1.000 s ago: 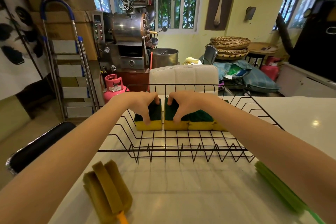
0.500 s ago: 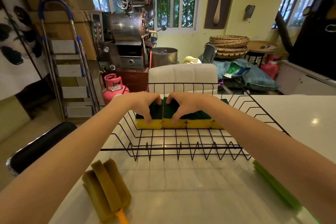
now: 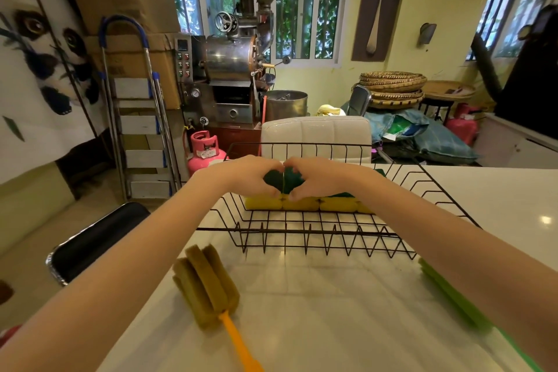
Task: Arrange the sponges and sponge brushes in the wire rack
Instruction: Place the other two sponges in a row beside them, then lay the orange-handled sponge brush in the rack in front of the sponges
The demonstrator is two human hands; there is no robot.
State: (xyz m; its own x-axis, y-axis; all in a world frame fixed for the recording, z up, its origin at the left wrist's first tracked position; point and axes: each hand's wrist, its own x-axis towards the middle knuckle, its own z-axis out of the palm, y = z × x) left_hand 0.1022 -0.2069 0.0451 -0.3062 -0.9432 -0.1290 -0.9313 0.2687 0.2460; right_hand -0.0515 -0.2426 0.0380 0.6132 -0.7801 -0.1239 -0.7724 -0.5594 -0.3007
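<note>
A black wire rack (image 3: 320, 231) sits on the white counter. Inside it, yellow sponges with green scouring tops (image 3: 338, 204) lie in a row along its far side. My left hand (image 3: 253, 175) grips the leftmost sponge (image 3: 262, 204) and my right hand (image 3: 311, 177) grips the one beside it (image 3: 300, 205); the two sponges touch. An olive sponge brush with an orange handle (image 3: 208, 287) lies on the counter in front of the rack, left. A green sponge brush (image 3: 453, 296) lies front right, partly hidden by my right forearm.
The white counter (image 3: 317, 311) ends at its left edge near a black chair back (image 3: 93, 238). A white padded chair back (image 3: 315, 139) stands behind the rack. Beyond are a step ladder (image 3: 136, 112), a pink gas cylinder (image 3: 203, 149) and a metal roasting machine.
My hands have pushed the two left sponges together until they touch, closing the gap between them. The camera has tilted up a little.
</note>
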